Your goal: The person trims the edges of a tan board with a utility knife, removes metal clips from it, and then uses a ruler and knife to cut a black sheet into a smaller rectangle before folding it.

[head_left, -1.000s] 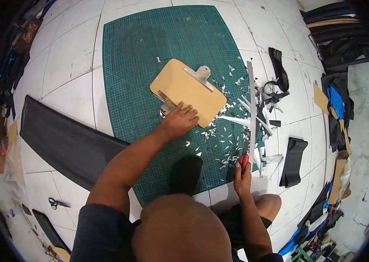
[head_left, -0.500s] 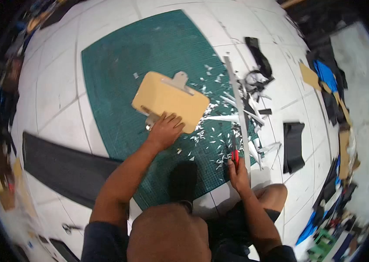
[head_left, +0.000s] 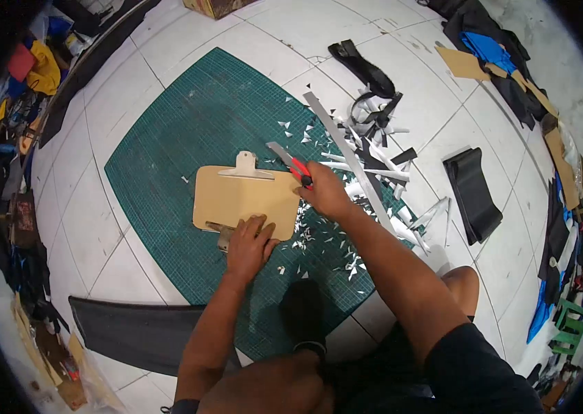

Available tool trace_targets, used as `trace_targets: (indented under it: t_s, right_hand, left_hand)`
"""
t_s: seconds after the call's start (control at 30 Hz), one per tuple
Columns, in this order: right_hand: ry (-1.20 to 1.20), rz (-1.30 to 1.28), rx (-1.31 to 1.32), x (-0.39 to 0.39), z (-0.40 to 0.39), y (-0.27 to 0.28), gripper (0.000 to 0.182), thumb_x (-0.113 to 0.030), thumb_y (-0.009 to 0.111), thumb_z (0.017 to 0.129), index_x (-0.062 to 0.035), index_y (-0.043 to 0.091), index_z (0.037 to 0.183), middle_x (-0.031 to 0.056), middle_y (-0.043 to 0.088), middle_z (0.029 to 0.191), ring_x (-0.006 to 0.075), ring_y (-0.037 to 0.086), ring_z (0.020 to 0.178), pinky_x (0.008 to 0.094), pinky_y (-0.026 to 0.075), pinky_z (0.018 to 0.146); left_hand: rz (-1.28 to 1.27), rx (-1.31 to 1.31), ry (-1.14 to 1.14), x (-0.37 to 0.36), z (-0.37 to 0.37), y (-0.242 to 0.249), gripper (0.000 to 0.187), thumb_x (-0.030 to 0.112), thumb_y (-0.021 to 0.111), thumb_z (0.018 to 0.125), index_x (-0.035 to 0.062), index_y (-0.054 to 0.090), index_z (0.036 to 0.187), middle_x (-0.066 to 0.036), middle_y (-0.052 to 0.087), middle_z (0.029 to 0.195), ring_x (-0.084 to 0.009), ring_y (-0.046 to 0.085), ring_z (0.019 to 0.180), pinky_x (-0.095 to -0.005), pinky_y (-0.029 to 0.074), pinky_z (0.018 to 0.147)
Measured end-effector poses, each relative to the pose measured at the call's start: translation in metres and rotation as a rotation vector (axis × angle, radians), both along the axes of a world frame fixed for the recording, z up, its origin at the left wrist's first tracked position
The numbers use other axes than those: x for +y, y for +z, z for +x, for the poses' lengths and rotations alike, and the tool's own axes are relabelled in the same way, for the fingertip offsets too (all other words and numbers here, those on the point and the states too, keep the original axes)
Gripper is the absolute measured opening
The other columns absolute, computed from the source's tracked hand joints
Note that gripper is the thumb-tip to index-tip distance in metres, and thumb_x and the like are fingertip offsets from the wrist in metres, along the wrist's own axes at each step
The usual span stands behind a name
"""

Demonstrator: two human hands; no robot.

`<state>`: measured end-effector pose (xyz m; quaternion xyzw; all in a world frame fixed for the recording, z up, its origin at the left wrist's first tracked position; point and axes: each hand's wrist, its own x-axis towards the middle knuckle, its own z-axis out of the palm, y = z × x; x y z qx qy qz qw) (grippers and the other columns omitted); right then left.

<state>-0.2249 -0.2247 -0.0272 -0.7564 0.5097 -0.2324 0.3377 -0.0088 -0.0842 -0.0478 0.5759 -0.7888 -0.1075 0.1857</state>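
Observation:
A tan board with rounded corners (head_left: 240, 200) lies on the green cutting mat (head_left: 188, 110). A metal clip (head_left: 246, 163) grips its top edge, and another clip (head_left: 224, 238) sits at its lower edge, partly behind my fingers. My left hand (head_left: 250, 250) rests with fingers spread over the board's lower edge. Closed around a red utility knife (head_left: 301, 170) is my right hand (head_left: 327, 193), at the board's right edge. The knife's blade end points up and left over the mat. White and dark scraps (head_left: 302, 228) lie scattered right of the board.
A long metal ruler (head_left: 347, 155) lies slantwise along the mat's right side, beside larger white offcuts (head_left: 384, 169). A black strap (head_left: 364, 67) and folded black material (head_left: 472, 195) lie on the white tiles. Dark fabric (head_left: 133, 336) lies at lower left.
My right hand has lifted the knife from beside the ruler, up and left to the board's right edge. My left hand stays on the board. The camera view has turned.

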Motion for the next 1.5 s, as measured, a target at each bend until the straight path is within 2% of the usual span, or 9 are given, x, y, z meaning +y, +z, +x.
trace_targets:
  t_s: [0.13,0.3,0.63,0.73,0.77,1.13,1.23,1.47,1.5]
  right_hand:
    - [0.080,0.063,0.058,-0.024,0.019,-0.015,0.039,-0.017,0.080,0.073,-0.0017,0.054,0.098,0.0199,0.062,0.100,0.0410,0.057,0.102,0.0512,0.046,0.086]
    - [0.047,-0.022,0.002,-0.031,0.020,-0.024,0.043,-0.026,0.085,0.071,-0.0024,0.054,0.091,0.0192,0.063,0.085,0.0409,0.062,0.084,0.0483,0.047,0.075]
    - [0.032,0.043,0.038,-0.039,0.018,-0.026,0.041,-0.023,0.085,0.071,-0.0035,0.056,0.093,0.0170,0.066,0.083,0.0379,0.066,0.082,0.0457,0.049,0.070]
    - [0.017,0.080,-0.020,-0.040,0.018,-0.027,0.041,-0.022,0.085,0.070,-0.0035,0.057,0.093,0.0172,0.067,0.085,0.0384,0.066,0.084,0.0463,0.050,0.072]
    - [0.037,0.147,0.002,-0.039,0.017,-0.025,0.042,-0.020,0.083,0.073,-0.0025,0.056,0.100,0.0208,0.067,0.096,0.0409,0.064,0.099,0.0497,0.050,0.083]
    - [-0.122,0.228,-0.064,-0.018,-0.011,-0.016,0.040,-0.019,0.079,0.077,-0.0048,0.052,0.104,0.0217,0.066,0.094,0.0412,0.065,0.096,0.0505,0.051,0.080]
    - [-0.070,0.135,-0.060,-0.014,-0.006,-0.013,0.038,-0.019,0.077,0.079,-0.0049,0.052,0.105,0.0204,0.067,0.095,0.0400,0.065,0.098,0.0512,0.051,0.080]
    - [-0.026,-0.086,0.001,-0.017,0.018,-0.029,0.029,-0.008,0.069,0.080,-0.0063,0.057,0.107,0.0167,0.067,0.106,0.0361,0.063,0.108,0.0472,0.042,0.105]
    - [-0.024,-0.099,0.003,-0.016,0.018,-0.028,0.027,-0.010,0.070,0.081,-0.0060,0.058,0.105,0.0155,0.068,0.104,0.0367,0.061,0.107,0.0471,0.044,0.102]
  left_hand:
    - [0.025,-0.041,0.010,0.000,0.000,0.003,0.038,0.028,0.075,0.082,0.0098,0.066,0.115,-0.013,0.059,0.126,-0.0344,0.056,0.121,-0.0536,0.042,0.105]
    - [0.024,-0.063,0.007,-0.001,0.000,0.001,0.036,0.029,0.073,0.084,0.0099,0.067,0.114,-0.013,0.059,0.128,-0.0337,0.056,0.123,-0.0532,0.042,0.106]
    - [0.021,-0.074,0.006,-0.002,-0.002,0.000,0.042,0.027,0.079,0.080,0.0103,0.067,0.116,-0.015,0.060,0.128,-0.0359,0.058,0.119,-0.0545,0.044,0.104]
    - [0.012,-0.095,0.004,-0.003,-0.005,0.001,0.040,0.027,0.078,0.081,0.0094,0.067,0.116,-0.015,0.060,0.126,-0.0361,0.059,0.117,-0.0545,0.044,0.103]
    - [0.007,-0.094,0.004,-0.003,-0.005,-0.001,0.039,0.028,0.077,0.081,0.0090,0.067,0.115,-0.015,0.060,0.126,-0.0357,0.059,0.116,-0.0543,0.044,0.103]
    - [0.004,-0.124,0.003,-0.003,-0.010,0.001,0.040,0.028,0.076,0.083,0.0088,0.067,0.116,-0.016,0.060,0.125,-0.0376,0.059,0.117,-0.0550,0.044,0.103]
    - [0.005,-0.109,-0.007,-0.004,-0.007,-0.001,0.040,0.027,0.076,0.082,0.0090,0.067,0.117,-0.016,0.060,0.126,-0.0381,0.058,0.118,-0.0551,0.044,0.103]
    - [-0.017,-0.152,-0.011,-0.003,-0.010,-0.004,0.040,0.024,0.078,0.081,0.0095,0.067,0.117,-0.015,0.061,0.125,-0.0382,0.058,0.118,-0.0547,0.045,0.102]
    - [-0.016,-0.153,-0.005,-0.003,-0.010,-0.004,0.040,0.024,0.078,0.081,0.0096,0.067,0.117,-0.015,0.061,0.125,-0.0382,0.058,0.118,-0.0547,0.045,0.102]
